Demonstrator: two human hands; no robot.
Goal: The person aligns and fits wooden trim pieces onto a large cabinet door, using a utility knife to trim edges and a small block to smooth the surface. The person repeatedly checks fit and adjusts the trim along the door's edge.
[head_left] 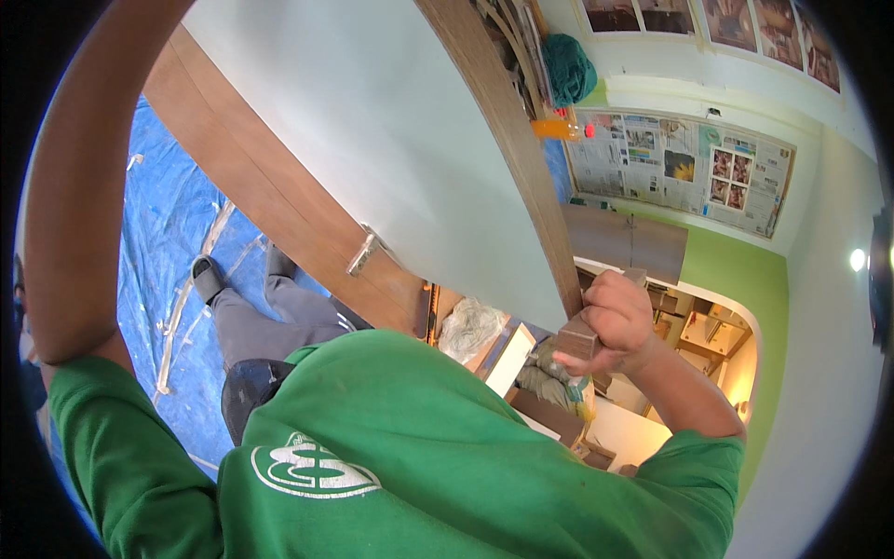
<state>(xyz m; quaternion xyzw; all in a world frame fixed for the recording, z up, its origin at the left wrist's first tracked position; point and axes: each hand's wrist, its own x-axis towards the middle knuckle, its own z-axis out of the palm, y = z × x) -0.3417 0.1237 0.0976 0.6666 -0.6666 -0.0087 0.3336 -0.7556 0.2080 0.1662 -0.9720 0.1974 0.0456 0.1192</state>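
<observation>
My right hand (608,319) is closed around a brown block (578,337), beside the right wooden edge (503,149) of a large panel like a door, with a pale face (335,102) and a brown wood band (256,186). A metal handle (363,253) is fixed on the band. My left arm reaches up along the left side and out of the top of the frame, so that hand is hidden.
Blue sheeting (163,242) with tape is under my feet. A crumpled plastic bag (470,328), boards and sacks (538,382) lie low at right. An orange bottle (557,129), green cloth (568,70), newspaper-covered board (680,168) and lit shelving (708,335) are beyond.
</observation>
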